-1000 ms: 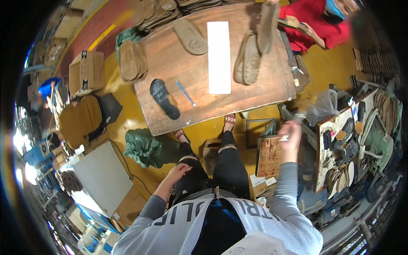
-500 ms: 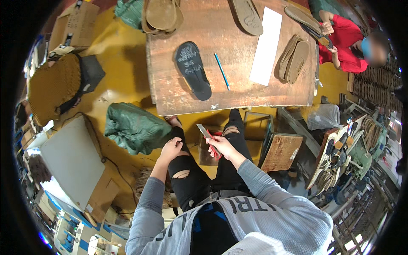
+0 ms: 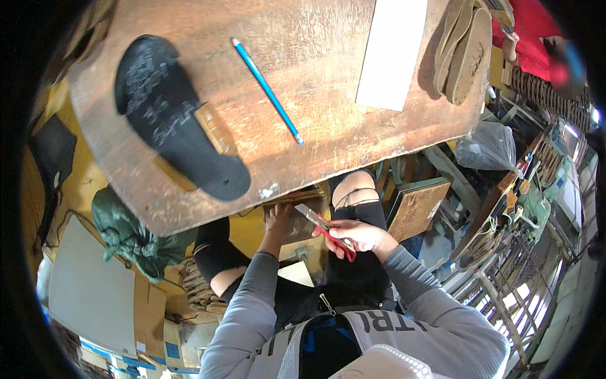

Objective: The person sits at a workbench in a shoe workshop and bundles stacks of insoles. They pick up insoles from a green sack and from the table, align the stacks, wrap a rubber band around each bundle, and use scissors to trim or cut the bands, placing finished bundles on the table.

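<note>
My right hand (image 3: 361, 237) is closed around red-handled scissors (image 3: 314, 218), their grey blade pointing up and left toward the table edge. Just below that edge, my left hand (image 3: 278, 219) reaches over a brown wooden box (image 3: 305, 222) with its fingers stretched out, holding nothing that I can see. Whether it touches the box I cannot tell. On the table (image 3: 208, 25) lies a black sandal sole (image 3: 167, 117) with pale handwriting and tan pieces showing at its sides. A blue pencil (image 3: 268, 92) rests to the right of the sole.
A white strip (image 3: 391, 57) and stacked brown soles (image 3: 466, 60) lie on the table's right side. Beyond them is a co-worker in a red top (image 3: 529, 38). A green sack (image 3: 136, 230) sits at the left, and a board with tools and cords (image 3: 505, 215) stands at the right.
My view has moved closer to the table. My left hand has gone from beside my knee to the box under the table edge. The scissors stay in my right hand.
</note>
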The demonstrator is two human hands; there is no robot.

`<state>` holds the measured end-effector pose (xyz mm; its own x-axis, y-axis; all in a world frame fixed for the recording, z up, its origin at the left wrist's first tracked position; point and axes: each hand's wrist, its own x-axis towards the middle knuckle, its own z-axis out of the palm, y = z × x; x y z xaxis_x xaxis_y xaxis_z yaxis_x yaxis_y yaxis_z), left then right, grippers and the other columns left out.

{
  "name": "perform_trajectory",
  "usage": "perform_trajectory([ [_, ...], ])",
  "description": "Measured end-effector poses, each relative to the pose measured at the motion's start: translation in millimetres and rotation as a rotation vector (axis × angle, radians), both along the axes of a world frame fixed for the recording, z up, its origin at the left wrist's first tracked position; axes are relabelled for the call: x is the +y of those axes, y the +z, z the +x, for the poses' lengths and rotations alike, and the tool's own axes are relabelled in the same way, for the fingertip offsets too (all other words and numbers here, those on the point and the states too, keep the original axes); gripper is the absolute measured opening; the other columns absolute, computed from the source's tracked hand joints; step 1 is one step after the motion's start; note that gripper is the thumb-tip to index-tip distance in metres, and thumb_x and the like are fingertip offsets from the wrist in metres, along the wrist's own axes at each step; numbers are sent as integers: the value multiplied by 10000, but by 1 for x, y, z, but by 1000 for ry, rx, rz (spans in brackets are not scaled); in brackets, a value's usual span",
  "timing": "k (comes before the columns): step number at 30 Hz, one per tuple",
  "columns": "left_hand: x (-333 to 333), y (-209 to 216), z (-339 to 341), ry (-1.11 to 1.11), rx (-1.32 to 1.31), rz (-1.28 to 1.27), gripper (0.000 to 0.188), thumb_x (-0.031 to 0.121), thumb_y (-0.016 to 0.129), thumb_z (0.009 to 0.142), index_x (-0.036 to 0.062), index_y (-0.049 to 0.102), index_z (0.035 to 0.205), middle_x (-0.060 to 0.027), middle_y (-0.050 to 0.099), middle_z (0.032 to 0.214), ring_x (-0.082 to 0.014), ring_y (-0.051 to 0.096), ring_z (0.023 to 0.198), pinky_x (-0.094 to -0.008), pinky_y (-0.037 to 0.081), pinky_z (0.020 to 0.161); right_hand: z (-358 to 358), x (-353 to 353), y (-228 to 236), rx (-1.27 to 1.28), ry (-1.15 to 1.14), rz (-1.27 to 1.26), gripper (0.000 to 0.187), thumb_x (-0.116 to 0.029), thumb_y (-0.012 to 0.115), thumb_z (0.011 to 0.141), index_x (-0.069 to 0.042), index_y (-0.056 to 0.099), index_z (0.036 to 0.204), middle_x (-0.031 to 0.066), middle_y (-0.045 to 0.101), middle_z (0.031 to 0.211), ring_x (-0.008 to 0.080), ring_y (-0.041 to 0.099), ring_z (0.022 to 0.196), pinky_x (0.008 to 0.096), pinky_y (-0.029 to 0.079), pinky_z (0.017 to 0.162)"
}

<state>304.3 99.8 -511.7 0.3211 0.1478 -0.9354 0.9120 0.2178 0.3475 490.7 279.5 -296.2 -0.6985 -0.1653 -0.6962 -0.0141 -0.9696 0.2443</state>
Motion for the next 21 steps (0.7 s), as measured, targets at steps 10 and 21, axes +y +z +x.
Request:
perform_trajectory([
  [10, -10, -62, 23, -118, -72, -96, 470, 319, 379, 982, 181, 385, 1431, -165, 345, 1481, -331, 347, 1380, -521, 272, 1127, 4, 22, -24, 28, 6, -86, 623, -325, 531, 985, -44, 280, 1480, 107, 649, 881, 144, 647, 645, 225, 502, 563],
  [21, 22, -83, 2, -183, -47, -58, 465, 434, 386, 967, 147, 512, 1311, -177, 480, 1348, -340, 448, 1296, -501, 298, 1107, -3, 37, -58, 188, 95, -12, 526, -249, 494, 980, 10, 401, 1428, 98, 648, 807, 117, 613, 654, 213, 457, 574],
])
